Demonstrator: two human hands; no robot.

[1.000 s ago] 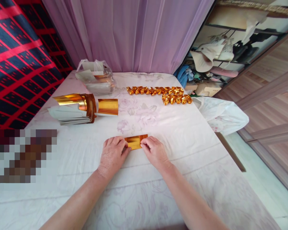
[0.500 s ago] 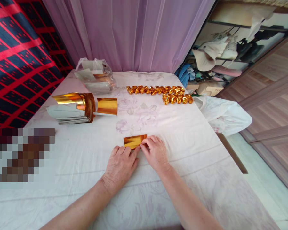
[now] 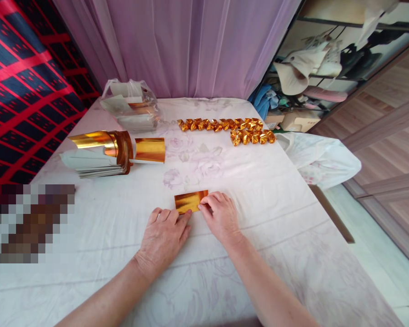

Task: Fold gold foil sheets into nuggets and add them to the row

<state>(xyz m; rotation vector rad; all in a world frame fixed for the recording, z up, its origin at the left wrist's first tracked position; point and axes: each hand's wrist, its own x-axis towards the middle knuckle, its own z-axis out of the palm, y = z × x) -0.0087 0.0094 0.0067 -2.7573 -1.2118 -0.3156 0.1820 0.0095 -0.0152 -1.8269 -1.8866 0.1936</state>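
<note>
Beyond the gold paper (image 3: 190, 201), folded gold pieces (image 3: 226, 128), foil stack (image 3: 98, 154).

No text, label, brand, number or sign is showing legibly anywhere. The shiny gold foil sheets (image 3: 191, 201) are showing no print.

Right hand (image 3: 221, 217) hides gold sheet's (image 3: 190, 201) right end.

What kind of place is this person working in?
Probably a room in a home, not a workshop: a flowered cloth covers the work surface, a lilac curtain hangs behind it, and hats sit on open shelves to the right.
</note>
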